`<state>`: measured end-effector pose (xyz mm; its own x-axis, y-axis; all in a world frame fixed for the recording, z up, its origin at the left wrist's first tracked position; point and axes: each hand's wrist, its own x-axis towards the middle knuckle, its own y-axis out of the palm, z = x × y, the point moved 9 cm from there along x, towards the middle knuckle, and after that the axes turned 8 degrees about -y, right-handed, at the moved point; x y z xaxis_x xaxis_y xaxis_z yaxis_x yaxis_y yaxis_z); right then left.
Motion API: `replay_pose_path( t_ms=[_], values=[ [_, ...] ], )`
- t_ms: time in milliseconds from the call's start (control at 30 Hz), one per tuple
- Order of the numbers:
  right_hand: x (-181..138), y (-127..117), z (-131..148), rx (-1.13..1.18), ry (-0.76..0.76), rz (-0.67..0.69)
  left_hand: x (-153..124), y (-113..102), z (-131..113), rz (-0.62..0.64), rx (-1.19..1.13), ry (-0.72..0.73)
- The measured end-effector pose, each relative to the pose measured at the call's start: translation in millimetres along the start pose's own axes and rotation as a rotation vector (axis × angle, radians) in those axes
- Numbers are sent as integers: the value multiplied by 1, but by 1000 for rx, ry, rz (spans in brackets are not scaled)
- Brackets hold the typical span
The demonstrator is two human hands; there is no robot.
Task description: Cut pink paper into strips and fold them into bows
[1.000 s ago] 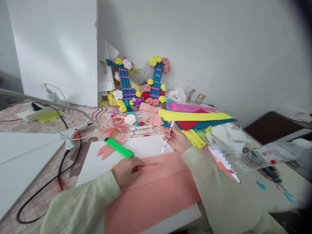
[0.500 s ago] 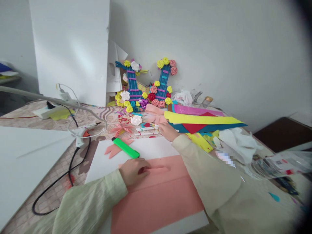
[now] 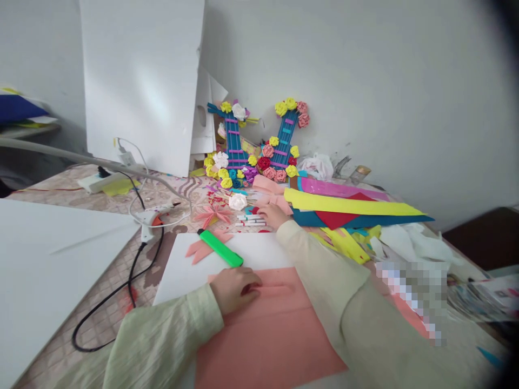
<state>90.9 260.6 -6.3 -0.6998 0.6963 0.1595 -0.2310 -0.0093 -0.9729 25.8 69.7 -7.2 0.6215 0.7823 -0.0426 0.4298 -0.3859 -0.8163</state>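
Observation:
Salmon-pink paper (image 3: 271, 346) lies on a white board (image 3: 182, 270), its upper part folded into a raised strip. My left hand (image 3: 235, 289) rests on that paper with fingers and thumb closed at the left end of the strip. My right hand (image 3: 273, 214) reaches farther forward, its fingers apart at the right ends of several slim white pens (image 3: 250, 220) with coloured bands. Just ahead of my left hand lies a green utility knife (image 3: 221, 248), partly over cut pink paper pieces (image 3: 198, 249).
A white glue gun (image 3: 150, 220) with a looped black cable sits at left. Two blue guitar shapes with paper roses (image 3: 279, 140) lean against the wall. Yellow paper (image 3: 352, 203) and other coloured sheets lie at right. A pink paper flower (image 3: 213, 213) and white rose (image 3: 237, 201) stand nearby.
My right hand has moved left, closer over the white pens. My left hand keeps its place on the pink paper. The whole view has shifted, so things sit farther right.

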Motion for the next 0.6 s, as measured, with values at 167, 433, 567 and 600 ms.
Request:
replay_pose_path(
  t_ms=[167, 433, 567, 600],
  values=[
    [2, 0, -3, -17, -30, 0, 0, 0, 1, -1, 0, 2],
    [7, 9, 19, 41, -101, 87, 1, 2, 2, 0, 3, 4],
    [8, 6, 18, 79, -43, 43, 0, 2, 1, 5, 15, 5],
    [7, 3, 16, 90, -14, 20, 0, 2, 1, 5, 17, 5]
  ],
)
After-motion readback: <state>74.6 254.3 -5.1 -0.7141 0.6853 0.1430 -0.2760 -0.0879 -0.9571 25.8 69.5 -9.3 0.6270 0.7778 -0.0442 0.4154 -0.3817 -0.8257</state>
